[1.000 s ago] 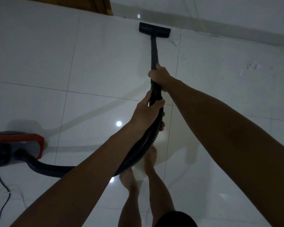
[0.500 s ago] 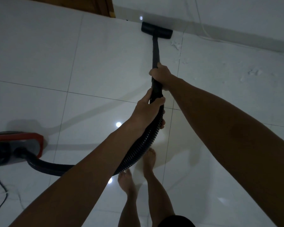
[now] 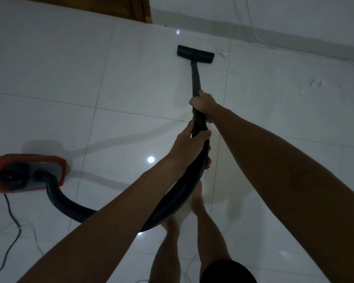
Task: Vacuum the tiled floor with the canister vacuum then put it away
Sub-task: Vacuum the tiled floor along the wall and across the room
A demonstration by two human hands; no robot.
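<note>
A black vacuum wand (image 3: 195, 76) runs from my hands to a flat black floor head (image 3: 195, 54) resting on the white tiled floor (image 3: 70, 68), a short way from the back wall. My right hand (image 3: 203, 104) grips the wand higher up. My left hand (image 3: 189, 147) grips the joint where the wand meets the ribbed black hose (image 3: 172, 203). The hose curves down past my bare feet and left to the red canister vacuum (image 3: 27, 172) standing on the floor at the left edge.
White crumbs (image 3: 315, 84) lie scattered on the tiles to the right of the floor head. A black power cord (image 3: 10, 231) trails from the canister at the lower left. A wooden door frame (image 3: 139, 9) and the grey skirting (image 3: 274, 41) bound the far side.
The floor head has pulled back from the wall toward me, leaving a gap of tile behind it. The view has shifted, showing more of the canister and its cord.
</note>
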